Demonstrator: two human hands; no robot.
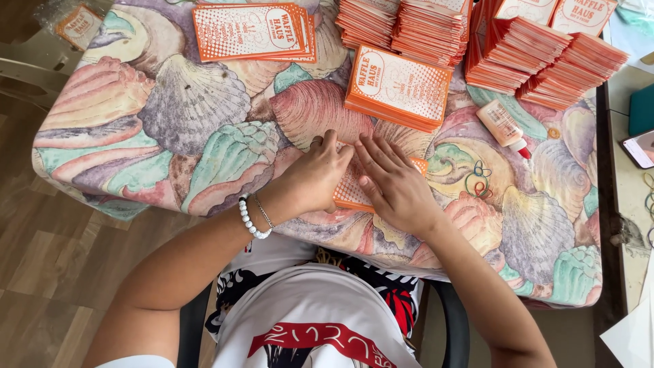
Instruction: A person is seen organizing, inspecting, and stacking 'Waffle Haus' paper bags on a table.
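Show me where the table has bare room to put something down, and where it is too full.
The widest bare cloth lies left of the left hand, below the far-left orange stack. A smaller patch lies right of the right hand, below the glue bottle, near loose rubber bands. The far edge is crowded with orange stacks.

Two hands [361,178]; one glue bottle [503,125]; one phone [639,148]; one bead bracelet [251,221].
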